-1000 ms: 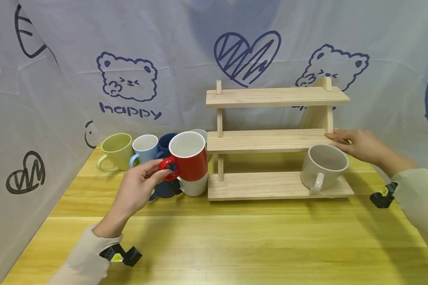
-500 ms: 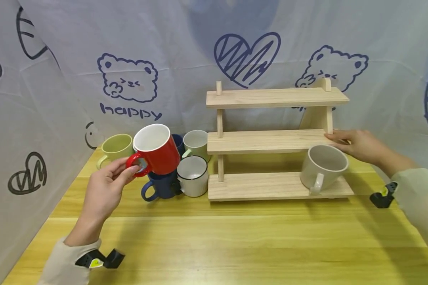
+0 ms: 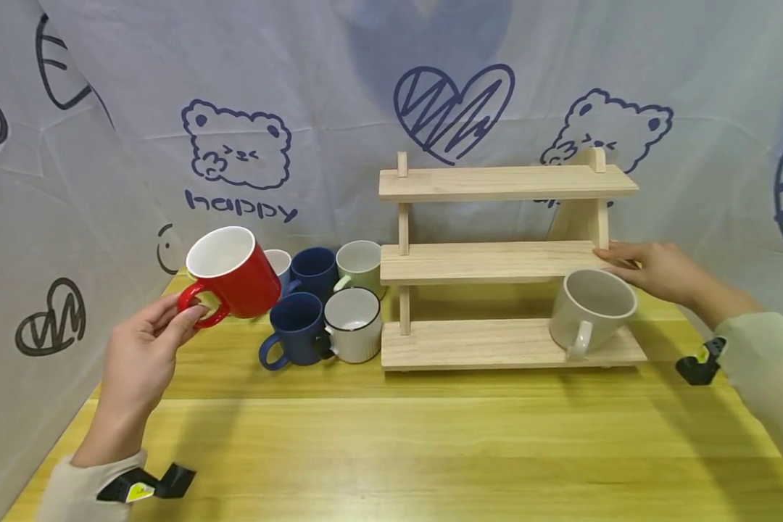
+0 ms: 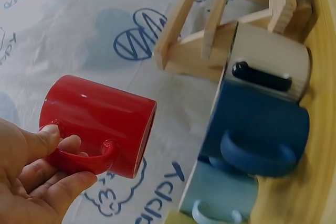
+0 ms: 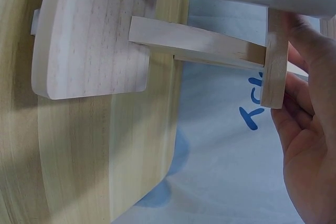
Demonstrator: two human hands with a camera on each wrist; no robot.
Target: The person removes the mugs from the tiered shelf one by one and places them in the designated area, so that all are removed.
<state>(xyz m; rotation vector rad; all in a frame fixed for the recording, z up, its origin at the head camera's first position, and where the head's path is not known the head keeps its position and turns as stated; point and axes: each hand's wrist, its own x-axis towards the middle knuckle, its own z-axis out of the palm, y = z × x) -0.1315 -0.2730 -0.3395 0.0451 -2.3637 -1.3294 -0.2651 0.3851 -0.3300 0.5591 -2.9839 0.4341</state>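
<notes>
My left hand [image 3: 137, 366] holds a red mug [image 3: 244, 286] with a white inside by its handle. The mug is in the air at the left, slightly tilted; in the left wrist view the thumb and fingers [image 4: 39, 145] pinch the handle. At the right, my right hand [image 3: 659, 272] grips the end of the middle board [image 3: 483, 261] of a three-tier wooden display shelf. The right wrist view shows thumb and fingers on both faces of that board end [image 5: 275, 66]. A beige mug [image 3: 583, 322] stands on the bottom board's right part, handle forward.
Left of the shelf, several mugs stand close together on the wooden table [image 3: 391, 449]: dark blue ones [image 3: 298, 337], a white one with a black rim [image 3: 354, 333], a pale green one [image 3: 359, 264] and a light blue one [image 3: 279, 267]. Printed cloth [image 3: 339, 152] hangs behind.
My left hand has carried the red mug leftward, from over the white black-rimmed mug to in front of the yellow-green mug, now almost hidden. My right hand has stayed on the shelf.
</notes>
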